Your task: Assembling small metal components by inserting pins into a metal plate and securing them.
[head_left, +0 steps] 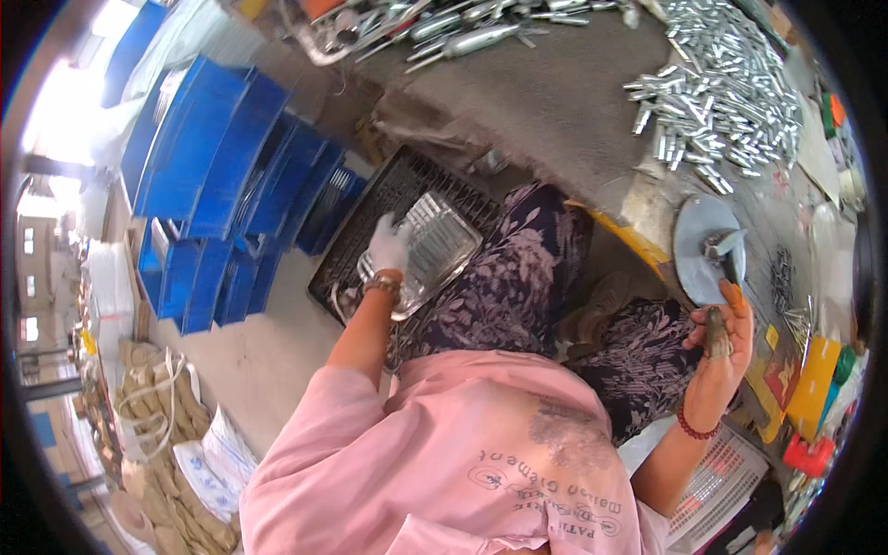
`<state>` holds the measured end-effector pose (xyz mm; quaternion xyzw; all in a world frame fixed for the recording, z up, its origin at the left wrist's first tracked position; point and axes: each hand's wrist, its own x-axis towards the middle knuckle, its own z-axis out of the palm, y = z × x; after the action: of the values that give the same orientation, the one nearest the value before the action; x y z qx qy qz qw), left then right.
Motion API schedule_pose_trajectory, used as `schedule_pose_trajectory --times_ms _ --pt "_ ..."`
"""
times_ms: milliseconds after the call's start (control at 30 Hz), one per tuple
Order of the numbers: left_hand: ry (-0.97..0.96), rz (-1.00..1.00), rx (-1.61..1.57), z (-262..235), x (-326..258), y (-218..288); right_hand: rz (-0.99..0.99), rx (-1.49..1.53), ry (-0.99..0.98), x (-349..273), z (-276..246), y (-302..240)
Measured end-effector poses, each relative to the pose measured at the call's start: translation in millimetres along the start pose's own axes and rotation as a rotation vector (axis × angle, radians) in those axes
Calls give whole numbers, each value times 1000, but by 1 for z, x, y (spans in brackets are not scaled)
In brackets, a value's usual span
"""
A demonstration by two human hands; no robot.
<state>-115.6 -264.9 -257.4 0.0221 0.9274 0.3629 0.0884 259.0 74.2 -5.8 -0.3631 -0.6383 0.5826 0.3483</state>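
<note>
My left hand (388, 248), in a white glove, rests at the edge of a shiny metal tray (400, 313). Its fingers look apart, lying by a row of slim silver rods (438, 242) in the tray. Bent fingers of my right hand (726, 340) reach up to a round grey disc (700, 227) with a metal piece standing on it. A dark, short bar (730, 268) on that piece meets the fingertips. A grey-brown covering sits on the thumb. Whatever the right fingers close on is partly hidden by them.
Beneath the tray lies a black mesh crate (338, 254). Blue bins (199, 148) are stacked at the left. On the workbench (555, 102) are a heap of small silver tubes (717, 92) and longer metal tools (472, 39). Yellow and red items (814, 388) stand at the right.
</note>
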Motion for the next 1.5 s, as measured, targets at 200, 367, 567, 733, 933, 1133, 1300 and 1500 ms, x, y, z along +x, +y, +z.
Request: schedule_pose_trajectory --times_ms 200,367,567,733,933,1133,1300,1500 --pt "410 381 -211 -61 19 103 83 78 -92 -1 15 -11" --pt "61 865 -399 -81 -35 283 142 112 -128 -4 13 -16" --pt "-228 1054 0 -3 -51 390 102 141 -154 -22 0 -21" --pt "-139 1108 215 22 -33 400 107 148 -150 -29 -23 -34" --pt "-336 987 -129 18 -28 393 -223 -600 255 -22 -94 -43" --pt "-607 919 -231 -4 -105 398 -433 -1156 320 46 -170 -27" --pt "-650 1144 -111 -18 -142 403 -364 -1291 45 89 -180 -30" --pt "-615 1451 -20 -7 -137 406 -329 -1474 -153 85 -177 -47"
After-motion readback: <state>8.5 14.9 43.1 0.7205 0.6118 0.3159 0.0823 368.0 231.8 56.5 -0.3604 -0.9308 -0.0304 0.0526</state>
